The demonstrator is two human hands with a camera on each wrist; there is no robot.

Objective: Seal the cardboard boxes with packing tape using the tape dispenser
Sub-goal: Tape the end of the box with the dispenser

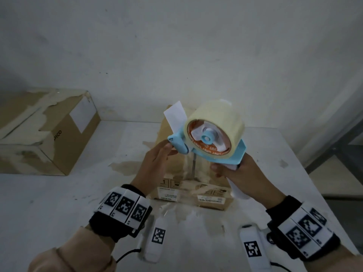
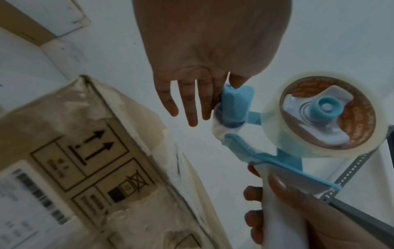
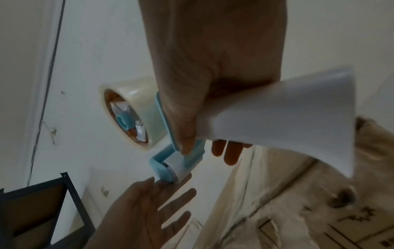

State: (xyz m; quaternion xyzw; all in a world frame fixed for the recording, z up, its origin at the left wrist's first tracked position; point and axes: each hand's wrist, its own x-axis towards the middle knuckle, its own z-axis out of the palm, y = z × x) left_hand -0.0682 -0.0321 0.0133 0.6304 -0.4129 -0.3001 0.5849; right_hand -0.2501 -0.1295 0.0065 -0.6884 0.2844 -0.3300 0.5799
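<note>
A blue tape dispenser (image 1: 204, 146) carrying a cream tape roll (image 1: 216, 124) is held up over a small cardboard box (image 1: 208, 201) covered in old tape. My right hand (image 1: 225, 171) grips its white handle (image 3: 287, 114), fingers wrapped round it. My left hand (image 1: 167, 148) reaches the roller end (image 2: 232, 104); its straight fingers (image 2: 192, 104) and thumb tip touch the blue head there. The box (image 2: 74, 151) lies just below and left of both hands, printed arrows on its side. The tape's loose end cannot be made out.
A larger torn cardboard box (image 1: 45, 130) sits at the back left of the white table (image 1: 59, 203). A wall stands close behind. A dark metal shelf (image 1: 343, 154) is beyond the table's right edge.
</note>
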